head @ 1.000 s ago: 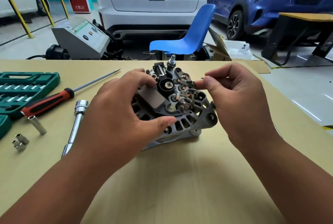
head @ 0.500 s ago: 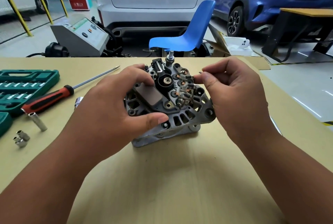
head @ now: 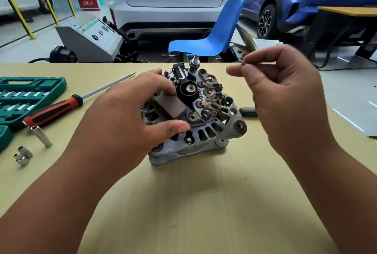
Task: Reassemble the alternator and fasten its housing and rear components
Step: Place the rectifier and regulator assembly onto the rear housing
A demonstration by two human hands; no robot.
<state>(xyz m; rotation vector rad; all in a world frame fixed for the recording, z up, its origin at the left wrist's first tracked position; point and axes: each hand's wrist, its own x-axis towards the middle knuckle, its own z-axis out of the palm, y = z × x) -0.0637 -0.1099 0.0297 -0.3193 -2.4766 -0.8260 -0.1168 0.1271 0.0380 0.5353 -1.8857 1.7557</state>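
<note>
The grey alternator (head: 212,129) stands tilted on the tan table, its rear face up, showing a black brush holder, a brown regulator block and copper rectifier leads. My left hand (head: 122,123) grips its left side, thumb on the housing rim and fingers over the top. My right hand (head: 285,94) hovers above and to the right of the alternator, apart from it, pinching a small screw (head: 242,61) between fingertips.
A red-and-black screwdriver (head: 59,108) lies left of the alternator, beside a green socket case (head: 24,98). Loose sockets (head: 41,136) and two small ones (head: 22,156) lie at the left edge. A green bit (head: 247,111) lies right of the alternator. A blue chair (head: 216,37) stands beyond the table.
My right hand has lifted up and to the right, away from the rectifier, still pinching the small screw. My left hand keeps its grip on the alternator.
</note>
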